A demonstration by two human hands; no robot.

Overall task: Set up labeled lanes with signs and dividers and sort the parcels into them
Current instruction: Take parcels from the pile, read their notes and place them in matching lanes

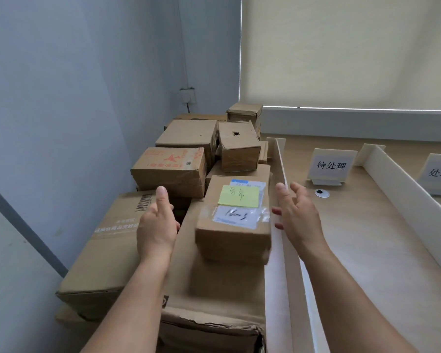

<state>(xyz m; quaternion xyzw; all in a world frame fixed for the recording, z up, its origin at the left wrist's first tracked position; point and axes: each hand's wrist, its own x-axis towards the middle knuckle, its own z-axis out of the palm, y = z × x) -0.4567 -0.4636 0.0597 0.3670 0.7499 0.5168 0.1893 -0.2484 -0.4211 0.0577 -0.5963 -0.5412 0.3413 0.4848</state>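
Both grips are spread and hold nothing: the left hand (157, 225) and right hand (297, 216) flank a small cardboard parcel (233, 225), apart from its sides. It bears a yellow note (238, 196) and a taped white label, and lies atop flat brown boxes. A white divider (281, 171) edges the stack; beyond it, bare wooden surface (362, 238) and a sign (331, 165).

soft, even daylight glows through the pale window blind (354, 52). shadows are faint. the parcel with the yellow note (233, 220) looks smeared, maybe from moving. straight lines bend near the edges.
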